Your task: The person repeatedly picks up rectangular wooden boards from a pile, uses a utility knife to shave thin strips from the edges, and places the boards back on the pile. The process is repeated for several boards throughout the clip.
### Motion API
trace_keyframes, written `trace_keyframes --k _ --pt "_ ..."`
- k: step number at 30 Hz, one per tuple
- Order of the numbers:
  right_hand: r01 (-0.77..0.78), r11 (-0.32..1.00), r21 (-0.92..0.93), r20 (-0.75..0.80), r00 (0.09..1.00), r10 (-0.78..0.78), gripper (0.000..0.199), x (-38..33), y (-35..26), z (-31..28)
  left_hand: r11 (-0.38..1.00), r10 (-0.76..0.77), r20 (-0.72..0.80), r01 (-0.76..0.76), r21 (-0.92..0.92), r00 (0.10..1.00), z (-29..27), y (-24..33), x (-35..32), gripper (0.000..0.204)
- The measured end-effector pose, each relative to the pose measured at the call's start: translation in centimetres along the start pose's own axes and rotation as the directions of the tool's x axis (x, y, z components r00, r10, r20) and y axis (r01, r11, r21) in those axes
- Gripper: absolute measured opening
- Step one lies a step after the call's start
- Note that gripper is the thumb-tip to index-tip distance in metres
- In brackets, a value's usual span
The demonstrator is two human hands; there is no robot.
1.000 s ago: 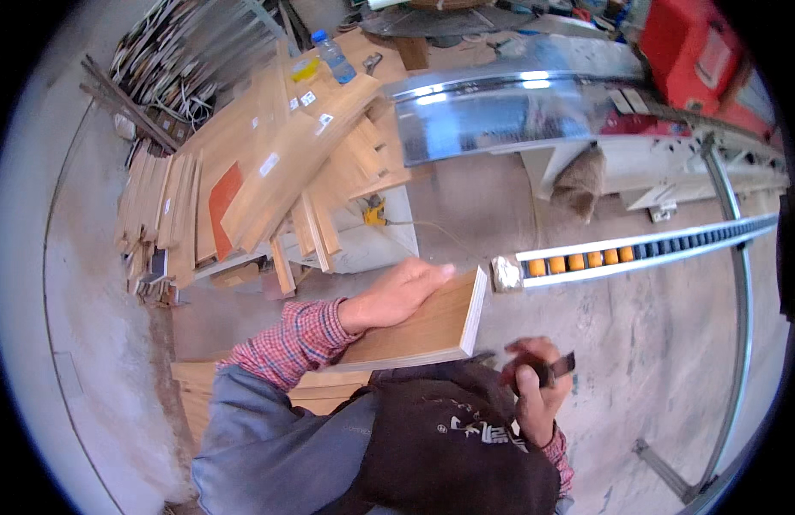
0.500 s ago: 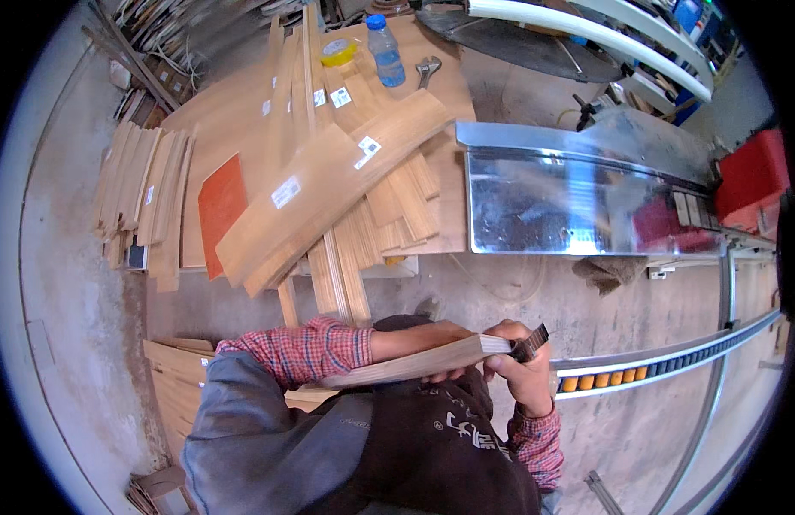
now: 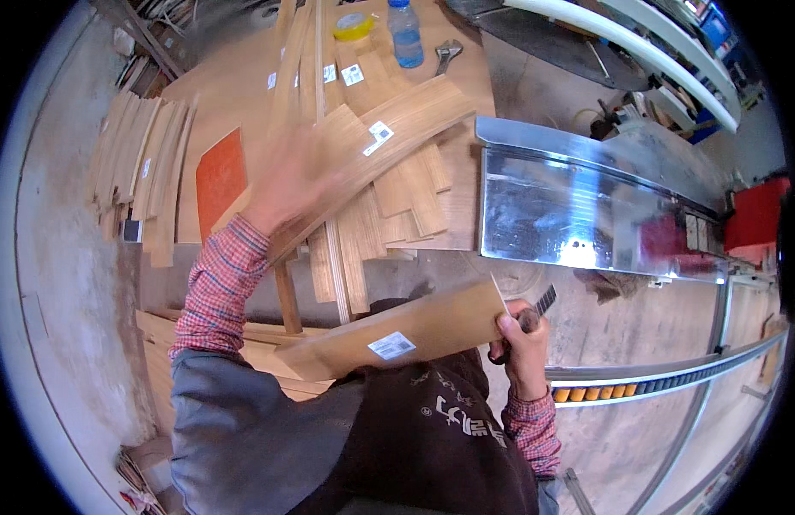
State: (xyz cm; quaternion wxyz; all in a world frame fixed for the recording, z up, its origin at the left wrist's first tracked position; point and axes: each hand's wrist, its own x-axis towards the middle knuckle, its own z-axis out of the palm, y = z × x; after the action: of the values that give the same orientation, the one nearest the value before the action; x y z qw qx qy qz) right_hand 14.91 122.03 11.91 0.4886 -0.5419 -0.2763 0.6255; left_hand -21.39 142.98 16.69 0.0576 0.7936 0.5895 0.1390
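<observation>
Nearest: a short board (image 3: 449, 319) is lying slantwise in front of the wearer's dark jacket (image 3: 415, 446), left end nearer, right end farther. Its broad face is showing upward, with 1 white label (image 3: 391, 345). Cannot tell if its near edge is also leaning on the jacket.

Right hand (image 3: 519, 339) is gripping the board's right end and, in the same grasp, is holding a flat-bladed tool (image 3: 546, 299). The blade is pointing far and right, clear of the wood, likely so it isn't marking the face. 1 hand is bearing both things, apparently leaving the other free.

Near right: a roller track (image 3: 603, 392) is running low beside the right forearm.

Left hand (image 3: 290, 184) is hanging over or resting on the long boards (image 3: 427, 110); blur is hiding the fingers, so cannot tell open or closed, or whether they are touching.

These boards are lying crosswise on a pile, probably as loose overflow. At left, narrow strips (image 3: 127, 163) are lying side by side, perhaps sorted; an orange sheet (image 3: 221, 176) is lying between. Farther: yellow tape (image 3: 353, 28), a bottle (image 3: 406, 39) and a wrench (image 3: 449, 57) are sitting beyond the pile, seemingly out of the way.
</observation>
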Motion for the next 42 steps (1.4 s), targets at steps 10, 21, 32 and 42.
trace_keyframes --k 10,21,32,42 --pt "-0.028 0.982 0.189 -0.291 0.953 0.083 0.026 2.8 -2.9 -5.7 0.997 -0.051 0.102 0.045 0.058 0.993 6.8 -2.4 1.9 0.089" --pt "0.078 0.993 0.09 -0.387 0.921 -0.037 0.028 11.1 -8.8 -19.4 0.992 0.12 -0.176 -0.125 -0.02 0.977 -1.8 2.9 1.1 0.087" --pt "0.076 0.954 -0.289 -0.395 0.899 -0.191 0.024 13.7 -15.2 -21.6 0.839 0.396 0.066 -0.332 -0.432 0.916 -8.7 10.5 -8.5 0.104" --pt "0.339 0.878 -0.338 -0.135 0.906 -0.401 0.022 -2.5 -9.7 -16.9 0.461 0.413 0.497 0.295 -0.837 0.763 1.9 21.4 -12.8 0.108"
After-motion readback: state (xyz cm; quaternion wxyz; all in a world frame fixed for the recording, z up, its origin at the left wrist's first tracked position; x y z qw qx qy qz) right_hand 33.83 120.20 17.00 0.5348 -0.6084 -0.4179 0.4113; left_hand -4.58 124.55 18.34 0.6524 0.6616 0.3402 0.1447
